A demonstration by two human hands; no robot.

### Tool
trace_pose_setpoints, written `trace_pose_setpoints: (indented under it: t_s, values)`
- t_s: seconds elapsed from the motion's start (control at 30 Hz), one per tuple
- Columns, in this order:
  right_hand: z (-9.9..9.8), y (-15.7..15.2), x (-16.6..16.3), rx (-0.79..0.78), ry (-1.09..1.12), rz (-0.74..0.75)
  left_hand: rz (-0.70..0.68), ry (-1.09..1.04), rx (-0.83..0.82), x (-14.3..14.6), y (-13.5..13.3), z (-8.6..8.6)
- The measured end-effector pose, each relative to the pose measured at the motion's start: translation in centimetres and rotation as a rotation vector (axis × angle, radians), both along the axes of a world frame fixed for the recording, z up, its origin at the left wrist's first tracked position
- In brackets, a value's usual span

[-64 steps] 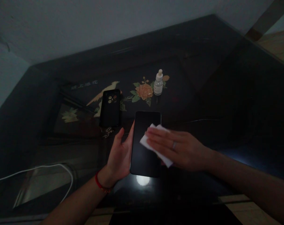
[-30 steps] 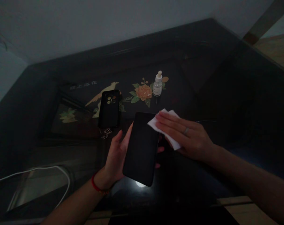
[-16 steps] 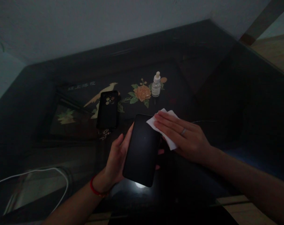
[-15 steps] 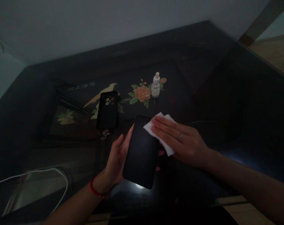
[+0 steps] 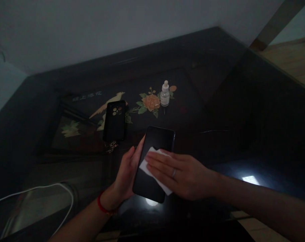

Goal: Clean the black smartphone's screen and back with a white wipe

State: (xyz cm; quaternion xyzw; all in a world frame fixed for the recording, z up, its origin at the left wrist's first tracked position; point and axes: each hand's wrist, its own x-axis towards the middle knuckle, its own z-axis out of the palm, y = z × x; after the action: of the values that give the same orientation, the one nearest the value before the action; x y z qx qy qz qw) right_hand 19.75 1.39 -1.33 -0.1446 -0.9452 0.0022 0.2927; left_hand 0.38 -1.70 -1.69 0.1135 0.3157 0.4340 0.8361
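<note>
A dark smartphone (image 5: 161,136) lies tilted in my left hand (image 5: 128,171), which grips it from beneath along its left edge; a red bracelet circles that wrist. My right hand (image 5: 177,171), with a ring on one finger, presses a folded white wipe (image 5: 148,166) flat on the middle of the phone's screen. The fingers lie on top of the wipe, and part of it sticks out below them. The phone's lower right side is partly covered by the wipe and hand.
A black phone case (image 5: 114,121) with a small charm (image 5: 112,146) lies left of the phone. Behind it stands a clear dropper bottle (image 5: 165,95) with a white cap. A white cable (image 5: 41,185) curves across the left of the glossy dark table (image 5: 218,77).
My right hand has slid the wipe down and left, from the phone's upper right edge to the middle of its screen. My left hand keeps its hold.
</note>
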Motion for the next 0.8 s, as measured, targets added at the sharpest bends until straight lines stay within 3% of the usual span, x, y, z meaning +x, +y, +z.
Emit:
trace_pose_setpoints:
  t_s: [0.07,0.17,0.23,0.4,0.43,0.5,0.57,0.63,0.7,0.8]
  values:
    - [-0.1,0.2,0.0,-0.002,-0.01,-0.002,-0.012,-0.001,0.001,0.1,0.0,0.1]
    - [-0.2,1.5,1.0,-0.006,0.045,-0.26,-0.081,-0.02,-0.012,0.0,-0.1,0.4]
    - [0.0,1.7,1.4,-0.013,0.084,-0.325,-0.12,-0.029,-0.017,-0.1,-0.2,0.5]
    - [0.5,0.1,0.1,-0.007,-0.002,0.048,-0.055,-0.005,-0.001,-0.1,-0.3,0.1]
    - [0.4,0.1,0.0,-0.015,-0.013,0.057,-0.07,-0.008,0.004,-0.1,-0.2,0.1]
    - [0.1,1.0,0.6,-0.073,0.011,-0.083,-0.116,-0.022,0.01,-0.1,-0.2,0.2]
    - [0.0,2.4,1.7,-0.196,0.122,-0.289,-0.172,-0.046,0.03,-0.2,-0.1,0.3]
    - [0.2,3.4,2.6,-0.414,0.252,-0.407,-0.255,-0.074,0.057,-0.4,-0.2,0.6]
    - [0.8,3.7,2.7,-0.712,0.346,-0.389,-0.352,-0.111,0.068,-0.5,-0.4,0.7]
    - [1.6,2.9,2.0,-1.094,0.403,-0.238,-0.456,-0.185,0.046,-0.5,-0.8,0.8]
